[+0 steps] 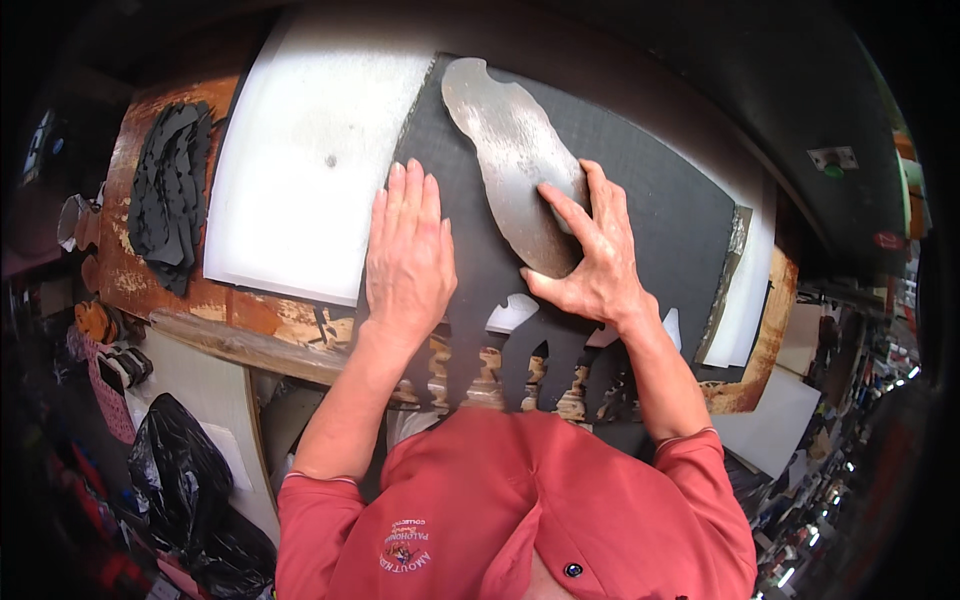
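Note:
A sole-shaped metal cutting die [515, 150] lies on a dark grey sheet [670, 215], slanting from far left to near right. My right hand [600, 255] grips the die's near end, with the thumb at the near edge and fingers over its top and right side. Flat on the sheet to the left of the die rests my left hand [410, 250], its fingers stretched forward and holding nothing. Toward my body the sheet has curved cut-outs, leaving narrow strips [535, 355] that hang over the table's front edge.
Under the sheet is a white board [310, 150], on a worn brown table [245, 310]. A pile of dark cut pieces [170, 190] lies at the left. A dark machine body with a green button [833, 171] stands at the right. Black plastic bags [185, 470] sit below left.

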